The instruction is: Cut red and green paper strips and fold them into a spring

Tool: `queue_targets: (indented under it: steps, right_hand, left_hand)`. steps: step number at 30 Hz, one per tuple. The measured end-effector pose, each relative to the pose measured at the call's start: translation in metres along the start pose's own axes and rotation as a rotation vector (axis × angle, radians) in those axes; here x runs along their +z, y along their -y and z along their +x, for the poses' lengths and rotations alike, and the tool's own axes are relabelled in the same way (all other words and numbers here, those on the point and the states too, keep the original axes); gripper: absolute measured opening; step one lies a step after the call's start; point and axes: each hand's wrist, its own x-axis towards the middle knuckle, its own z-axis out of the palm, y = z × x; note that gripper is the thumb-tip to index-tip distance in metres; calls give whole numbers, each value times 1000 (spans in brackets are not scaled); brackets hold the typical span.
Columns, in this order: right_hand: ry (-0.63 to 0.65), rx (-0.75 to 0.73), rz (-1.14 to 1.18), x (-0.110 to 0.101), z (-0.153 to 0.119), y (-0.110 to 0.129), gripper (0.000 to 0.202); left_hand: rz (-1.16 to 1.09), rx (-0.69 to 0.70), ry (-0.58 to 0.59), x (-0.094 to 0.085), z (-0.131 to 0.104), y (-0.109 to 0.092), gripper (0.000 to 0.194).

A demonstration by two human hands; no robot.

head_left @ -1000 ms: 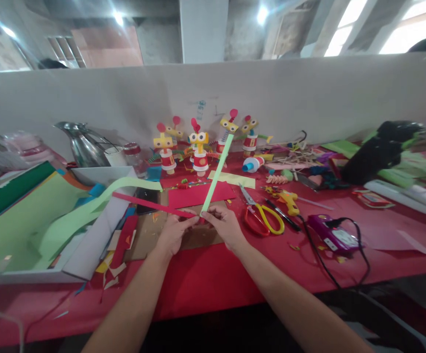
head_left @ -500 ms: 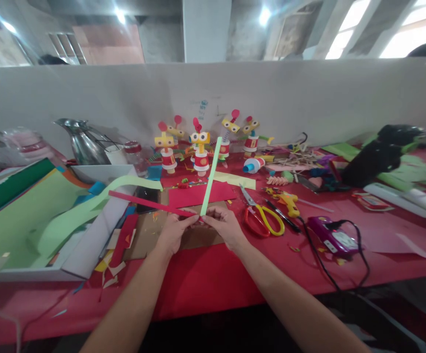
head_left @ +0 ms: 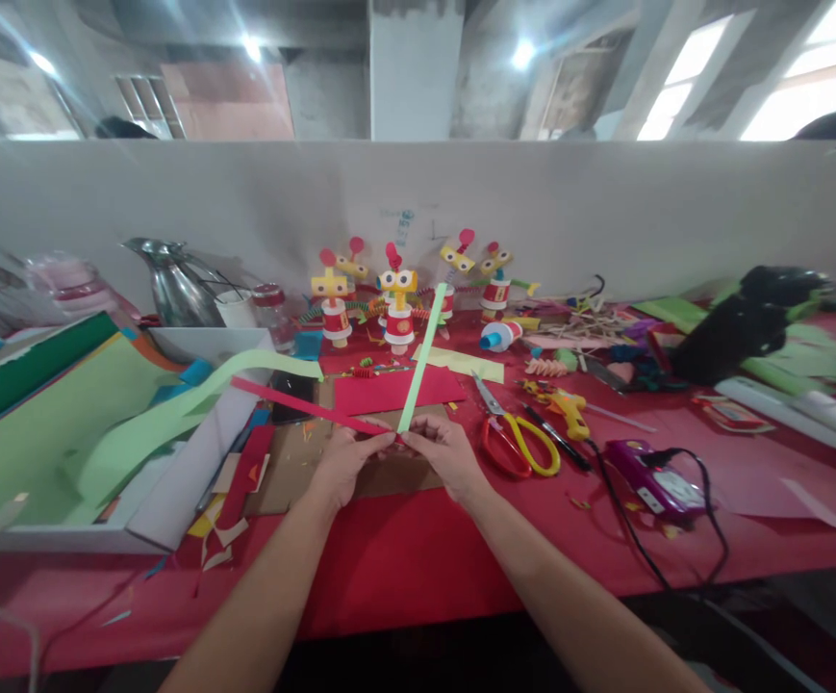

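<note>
Both hands meet over a brown cardboard sheet [head_left: 294, 467], pinching two paper strips where their ends cross. My left hand [head_left: 349, 460] is closed at the end of a red paper strip [head_left: 302, 400], which stretches out to the left. From the same joint a light green paper strip [head_left: 423, 361] rises up and slightly right. My right hand [head_left: 441, 450] is closed at that joint, thumb and fingers pressed together. The fingertips hide how the ends overlap. Beyond the hands lies a red paper sheet [head_left: 389, 390].
Scissors [head_left: 511, 428], a black pen [head_left: 558, 438], a yellow glue gun [head_left: 569, 412] and a purple power strip [head_left: 655, 481] lie to the right. A white box [head_left: 201, 452] of coloured paper stands left. Several paper-cup figures [head_left: 398, 322] stand behind, near a glue bottle [head_left: 502, 335].
The view has shifted slightly, so the whole scene sits a little lower and further right. My hands still pinch the joined strips; the green strip leans a bit more to the right.
</note>
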Motion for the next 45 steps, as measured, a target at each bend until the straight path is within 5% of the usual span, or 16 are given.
queue_targets:
  steps: [13, 25, 31, 38, 45]
  right_hand:
    - [56, -61, -13, 1, 2, -4, 14]
    - [121, -180, -267, 0, 2, -6, 11]
    - [83, -124, -362, -2, 4, -9, 16]
    - [-102, -103, -223, -8, 9, -11, 26]
    - [49, -60, -77, -2, 5, -6, 25]
  left_hand:
    - [83, 74, -3, -1, -1, -2, 20]
    - [9, 67, -39, -4, 2, 2, 30]
    - [-82, 6, -45, -3, 3, 1, 24]
    - [-99, 28, -141, -2, 1, 0, 24]
    - [-80, 105, 41, 2, -2, -1, 18]
